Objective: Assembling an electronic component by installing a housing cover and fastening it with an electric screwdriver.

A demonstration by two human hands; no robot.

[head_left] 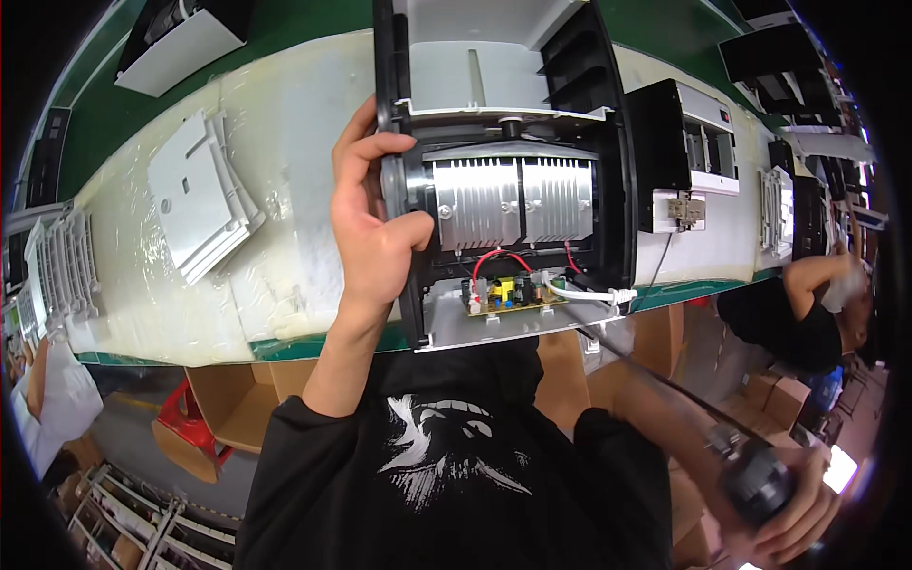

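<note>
In front of me an open appliance housing (622,209), black outside with white inner panels, stands at the table's front edge. Two finned metal heat sinks (480,207) sit side by side inside it. Below them a small circuit board (503,296) carries red wires, and a white cable bundle runs to its right. My left hand (375,223) is closed around the housing's left wall, its thumb toward the inside. Away from the table at the lower right, my right hand (803,508) is wrapped round a black rounded tool (758,484). A long thin dark rod or cord stretches between tool and housing.
Flat white panels (199,199) lie stacked on the plastic-covered table at left. A black-and-white unit (703,142) stands right of the housing. Cardboard boxes (228,404) and a red stool (180,418) are below the table. Other people work at far left and right.
</note>
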